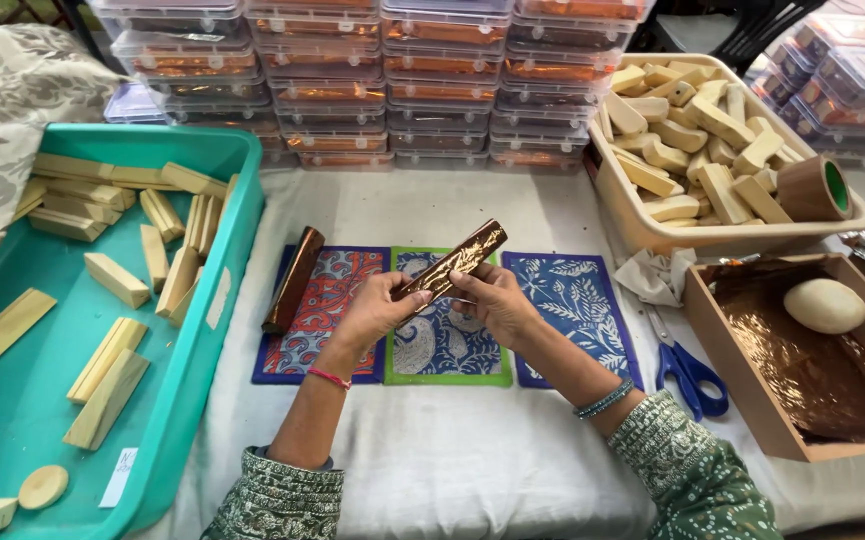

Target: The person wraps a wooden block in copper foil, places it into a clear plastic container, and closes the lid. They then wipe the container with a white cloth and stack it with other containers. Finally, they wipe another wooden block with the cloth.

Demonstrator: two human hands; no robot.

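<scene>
Your left hand point(377, 310) and right hand point(492, 300) both clamp a foil-wrapped bar point(452, 262), fingers closed around its lower end, holding it tilted above the green-edged mat point(442, 350). Another wrapped bar point(294, 280) lies on the red mat point(317, 320) just to the left. Scissors point(687, 365) rest right of the blue mat point(567, 310), beside the wooden box point(752, 410).

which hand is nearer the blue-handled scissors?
Right. The right hand holds the wrapped bar just left of the scissors; the left hand sits farther left.
</scene>
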